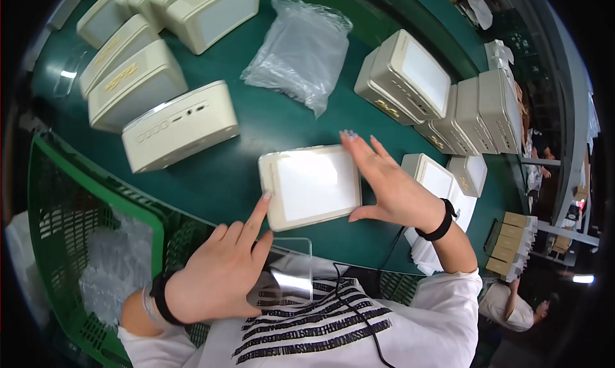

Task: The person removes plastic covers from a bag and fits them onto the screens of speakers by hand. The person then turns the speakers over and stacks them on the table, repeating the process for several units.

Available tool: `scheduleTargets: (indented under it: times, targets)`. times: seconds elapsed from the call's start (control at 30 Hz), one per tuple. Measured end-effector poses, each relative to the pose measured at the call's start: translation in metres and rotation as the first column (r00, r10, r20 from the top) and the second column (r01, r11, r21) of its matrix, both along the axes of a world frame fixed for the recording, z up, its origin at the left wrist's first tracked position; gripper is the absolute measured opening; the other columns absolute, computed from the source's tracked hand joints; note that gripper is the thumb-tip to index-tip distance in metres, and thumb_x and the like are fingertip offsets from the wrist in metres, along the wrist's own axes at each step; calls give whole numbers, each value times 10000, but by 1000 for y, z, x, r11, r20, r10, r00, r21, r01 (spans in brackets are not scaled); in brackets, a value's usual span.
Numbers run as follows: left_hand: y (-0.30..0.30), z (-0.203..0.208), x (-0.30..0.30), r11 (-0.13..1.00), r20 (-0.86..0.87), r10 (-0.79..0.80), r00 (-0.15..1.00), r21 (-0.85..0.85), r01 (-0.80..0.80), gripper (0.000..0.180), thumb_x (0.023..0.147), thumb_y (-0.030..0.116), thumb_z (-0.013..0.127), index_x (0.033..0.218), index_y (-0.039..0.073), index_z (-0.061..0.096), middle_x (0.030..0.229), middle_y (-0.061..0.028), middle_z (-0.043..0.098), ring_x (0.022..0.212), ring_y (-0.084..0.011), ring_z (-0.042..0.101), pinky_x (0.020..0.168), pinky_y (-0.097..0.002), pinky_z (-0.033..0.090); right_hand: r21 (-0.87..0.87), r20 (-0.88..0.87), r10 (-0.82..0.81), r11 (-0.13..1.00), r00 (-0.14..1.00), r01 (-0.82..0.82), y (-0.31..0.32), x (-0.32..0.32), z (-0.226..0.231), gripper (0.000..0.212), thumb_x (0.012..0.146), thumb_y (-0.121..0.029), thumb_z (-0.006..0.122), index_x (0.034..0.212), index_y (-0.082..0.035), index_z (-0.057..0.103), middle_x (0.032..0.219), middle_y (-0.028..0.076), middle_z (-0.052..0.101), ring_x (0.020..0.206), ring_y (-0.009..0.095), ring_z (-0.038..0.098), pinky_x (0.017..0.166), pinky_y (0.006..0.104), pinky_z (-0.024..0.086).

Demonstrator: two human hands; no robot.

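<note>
A cream box-shaped device (271,204) lies on the green table in front of me, its glossy white panel facing up. My right hand (397,187) spans its right end, fingertips at the upper right corner and thumb at the lower right edge. One extended finger of my left hand (218,269) touches the device's left edge. Between that hand's thumb and finger is a clear plastic cover (291,272), held past the table edge in front of my shirt. The thumb's tip is hard to see.
More cream devices (182,126) stand at the far left, and others (416,76) are stacked at the right. Clear plastic bags (298,51) lie beyond the device. A green crate (96,182) with clear plastic pieces sits at the left. A dark cable (360,310) crosses my shirt.
</note>
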State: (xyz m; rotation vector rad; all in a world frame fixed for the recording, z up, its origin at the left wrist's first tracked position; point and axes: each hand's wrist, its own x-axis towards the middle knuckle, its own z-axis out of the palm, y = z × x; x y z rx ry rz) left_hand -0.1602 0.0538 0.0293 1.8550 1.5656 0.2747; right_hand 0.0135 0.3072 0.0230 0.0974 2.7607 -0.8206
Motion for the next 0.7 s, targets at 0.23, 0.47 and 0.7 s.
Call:
scheduleTargets:
  times: [0.23,0.47,0.7]
  targets:
    - [11,4,-5,996,-94,-13,995,-90,5,873,553,430,815,1190,-96,531,1444,-385,235,902,-339,527,881,-372,407,77,61,86,993,994,-90,4,-16,8,1104,623,-260,798,1443,113,159,1459,329,285,1364,448,305,1144,543,193]
    - [11,2,-2,995,-49,14,999,-98,-19,902,514,420,840,1194,-88,534,1458,-361,238,985,-353,513,957,-417,366,180,63,71,980,995,-81,-8,-20,4,1063,590,-197,800,1430,113,227,1383,390,339,1328,489,341,1136,550,209]
    - [-2,-7,12,998,-242,25,970,-57,-40,899,502,398,841,1197,-85,537,1467,-332,250,1025,-346,498,998,-430,344,248,150,123,956,981,-158,-18,-26,8,1093,587,-178,824,1471,21,213,1391,389,326,1346,480,315,1133,558,208]
